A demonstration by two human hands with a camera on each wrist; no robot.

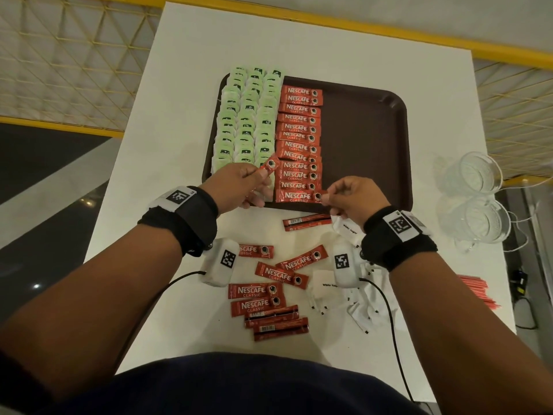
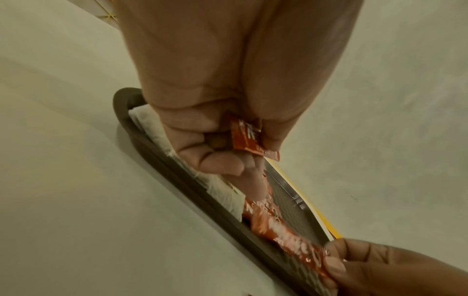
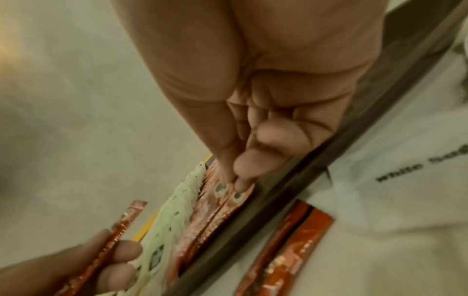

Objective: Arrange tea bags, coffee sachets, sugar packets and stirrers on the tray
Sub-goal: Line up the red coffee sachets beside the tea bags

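Nearest to me, low in the head view, loose coffee sachets (image 1: 269, 301) are lying scattered on the white table (image 1: 185, 121), some face up, some face down. To the right of them, white sugar packets (image 1: 353, 304) are sitting in a loose heap, partly hidden under my right wrist and its camera. At the right edge of the frame, a bundle of red stirrers (image 1: 475, 290) is lying on the table, well apart from the tray.

My left hand (image 1: 239, 184) is hovering over the near left corner of the brown tray (image 1: 368, 139), fingers curled, pinching one coffee sachet (image 1: 270, 166) that is sticking up and to the right over the tea bags. It is covering the nearest tea bags. My right hand (image 1: 353, 197) is at the tray's near edge, thumb and forefinger pinching the right end of the nearest sachet in the row (image 1: 299, 196), which is lying on the tray.

Farther up, the row of coffee sachets (image 1: 299, 136) is running down the middle of the tray, each overlapping the next. Just left of it, green tea bags (image 1: 245, 121) are lying in three overlapping columns, the far ones poking over the tray's rim. The right half of the tray is showing bare brown.

In the right part of the frame, two clear glass cups (image 1: 475, 199) are standing on the table.
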